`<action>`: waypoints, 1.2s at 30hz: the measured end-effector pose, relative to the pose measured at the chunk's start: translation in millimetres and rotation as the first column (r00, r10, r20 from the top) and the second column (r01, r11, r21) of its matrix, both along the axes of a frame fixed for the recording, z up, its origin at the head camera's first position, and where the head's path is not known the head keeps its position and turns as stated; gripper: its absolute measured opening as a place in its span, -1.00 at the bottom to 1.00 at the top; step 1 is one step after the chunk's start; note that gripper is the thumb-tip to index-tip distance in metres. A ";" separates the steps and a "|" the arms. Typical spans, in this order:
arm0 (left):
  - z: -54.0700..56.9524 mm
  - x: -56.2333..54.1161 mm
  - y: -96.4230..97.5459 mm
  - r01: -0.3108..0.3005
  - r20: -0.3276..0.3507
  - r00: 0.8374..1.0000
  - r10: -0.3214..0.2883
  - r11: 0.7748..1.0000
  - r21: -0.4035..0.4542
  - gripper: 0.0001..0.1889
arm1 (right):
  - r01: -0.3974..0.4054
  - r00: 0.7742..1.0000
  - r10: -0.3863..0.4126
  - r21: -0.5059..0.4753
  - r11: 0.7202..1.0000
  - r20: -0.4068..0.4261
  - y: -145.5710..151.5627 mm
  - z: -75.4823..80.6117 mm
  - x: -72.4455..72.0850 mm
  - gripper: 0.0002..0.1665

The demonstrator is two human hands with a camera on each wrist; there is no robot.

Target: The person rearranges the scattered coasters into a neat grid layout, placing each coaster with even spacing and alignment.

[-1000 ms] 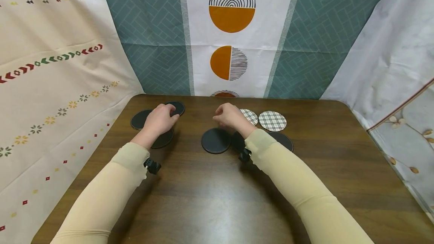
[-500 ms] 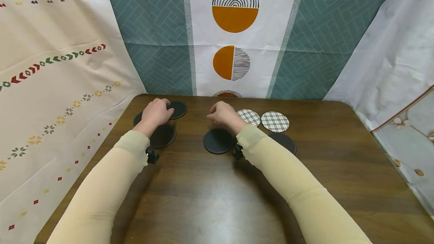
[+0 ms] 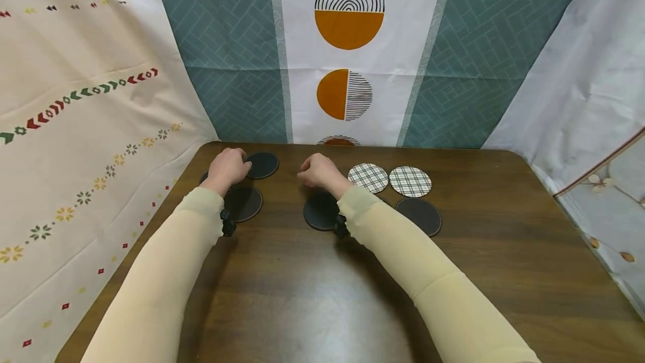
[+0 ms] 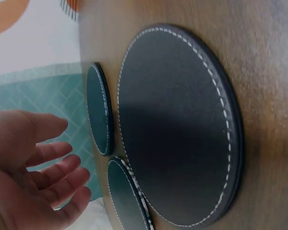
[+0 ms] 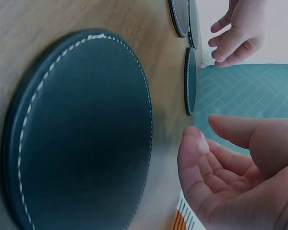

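Three dark round coasters with pale stitching lie at the left: a near one [image 3: 243, 204], a back one [image 3: 262, 166], and one [image 3: 202, 177] mostly covered by my left hand [image 3: 227, 170]. That hand hovers over the group with loosely bent fingers [image 4: 57, 175], holding nothing. Toward the middle, my right hand [image 3: 322, 174] is above the far edge of another dark coaster [image 3: 318, 213]. In the right wrist view its thumb and bent index finger are apart, with nothing between them. The forearm partly hides that coaster.
Right of my right hand lie two plaid coasters, one [image 3: 368, 177] beside the other [image 3: 410, 181]. A dark coaster [image 3: 419, 217] sits in front of them, and the right sleeve [image 3: 398, 251] hides most of another. Patterned cloth [image 3: 232, 88] hangs behind the wooden table [image 3: 282, 296].
My right hand has shifted left, uncovering more of the plaid coasters. The left hand has moved slightly left and away from me, now covering more of the leftmost coaster. The coasters stay put.
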State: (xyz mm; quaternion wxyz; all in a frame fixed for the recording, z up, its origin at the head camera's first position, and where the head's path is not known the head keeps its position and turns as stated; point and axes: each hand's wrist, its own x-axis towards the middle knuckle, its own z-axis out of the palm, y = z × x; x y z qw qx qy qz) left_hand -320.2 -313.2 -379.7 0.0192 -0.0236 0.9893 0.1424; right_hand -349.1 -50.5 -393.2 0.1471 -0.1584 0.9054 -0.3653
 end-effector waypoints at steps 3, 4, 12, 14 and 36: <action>-0.6 -3.0 -1.4 -0.006 0.001 1.000 0.006 1.000 -0.008 -0.46 | 0.006 1.000 -0.005 -0.025 1.000 0.027 -5.5 -3.0 -2.6 -0.57; -1.3 -4.3 -1.9 -0.010 0.002 1.000 0.010 1.000 -0.008 -0.46 | 0.005 0.999 -0.004 -0.029 1.000 0.033 -7.2 -3.4 -3.3 -0.57; -9.9 -17.6 -5.3 -0.032 -0.015 0.999 0.032 0.999 -0.022 -0.49 | -0.012 1.000 0.012 0.001 1.000 0.006 -15.8 -1.5 -4.3 -0.56; -11.0 -20.5 -4.8 -0.033 -0.014 0.999 0.032 0.999 -0.026 -0.49 | -0.015 1.000 0.015 0.010 1.000 -0.005 -18.2 -1.7 -5.0 -0.56; -18.2 -28.1 -4.5 -0.015 0.098 0.995 0.021 0.998 -0.063 -0.44 | 0.000 1.000 0.001 -0.038 0.999 0.030 -24.8 -10.1 -8.7 -0.59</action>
